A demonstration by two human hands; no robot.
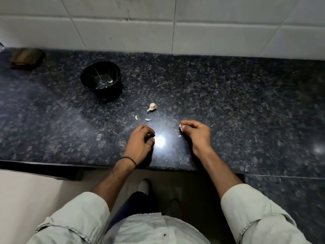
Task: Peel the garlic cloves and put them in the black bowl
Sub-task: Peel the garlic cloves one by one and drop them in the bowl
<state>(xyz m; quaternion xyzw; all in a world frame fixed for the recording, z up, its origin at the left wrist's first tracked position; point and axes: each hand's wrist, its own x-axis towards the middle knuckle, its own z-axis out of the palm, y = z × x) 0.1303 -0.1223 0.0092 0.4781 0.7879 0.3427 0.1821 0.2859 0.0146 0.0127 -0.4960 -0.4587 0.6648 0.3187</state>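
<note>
Head view: pinches garlic clove in right hand fingertips near worktop front edge; left hand fingers curled, contents unclear. Risks clove slipping over edge.

1. Dim overall; a single overhead source mirrors as a hard white glare spot on the polished granite countertop, near its front edge.
2. A fainter second glint sits at far right.
3. Light falls off outward from the main spot; both counter ends go murky.
4. Inside of black bowl mostly shadow; soft shadow on its near side.
5. Flat, grey, even light on tiled wall.
6. Wide-angle bowing: tile joints and counter edge slant toward the corners.
7. Far left, brown object smeared; right margin also blurred.
8. In right hand, a pinched pale scrap, too soft to identify.
</note>
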